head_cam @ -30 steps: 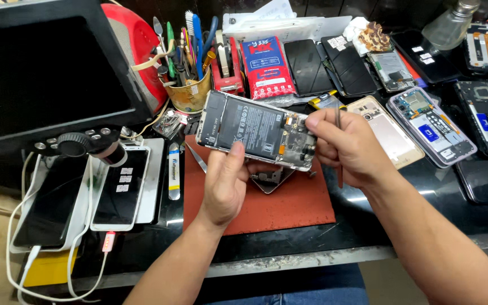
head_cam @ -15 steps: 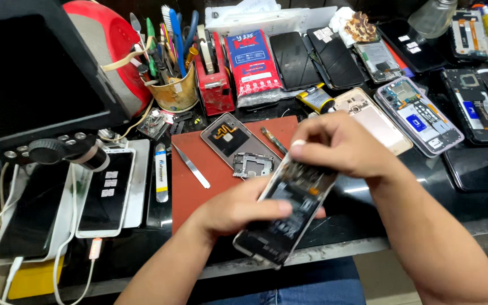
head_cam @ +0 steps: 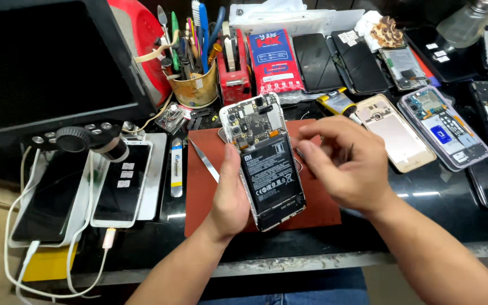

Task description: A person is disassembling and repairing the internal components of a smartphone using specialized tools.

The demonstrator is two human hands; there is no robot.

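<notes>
**Left hand holds opened phone over red mat, right hand at its edge**

Left hand (head_cam: 230, 197) is clamped on the opened phone (head_cam: 264, 161): thumb up along the phone's left edge, palm and remaining fingers hidden behind it. Phone has its back cover off, black battery in the lower part, circuit board and camera modules at the top. It stands tilted, top end toward 11 o'clock, held above the red work mat (head_cam: 201, 192).

Right hand (head_cam: 345, 164) sits at 3 o'clock of the phone, fingers curled, fingertips (head_cam: 303, 148) pinched together just at the phone's right edge. Cannot tell whether they grip anything; a thin dark tool-like shape shows by the palm, too unclear to name.

Outward from the phone: a flat metal pry tool (head_cam: 204, 161) lies on the mat at 9 o'clock. A white phone (head_cam: 122, 183) with a cable lies at 9 o'clock further off, beside a dark phone (head_cam: 46, 197) under a black lens mount (head_cam: 80, 141). At 11 o'clock a gold cup of tools (head_cam: 196, 85); at 12 o'clock a red tool holder (head_cam: 234, 79) and a blue packet (head_cam: 275, 62). At 3 o'clock past the right hand, a gold phone shell (head_cam: 396, 133) and another opened phone (head_cam: 444, 121). Big black monitor (head_cam: 46, 62) at 10 o'clock. All rests on a black bench (head_cam: 436, 226).
</notes>
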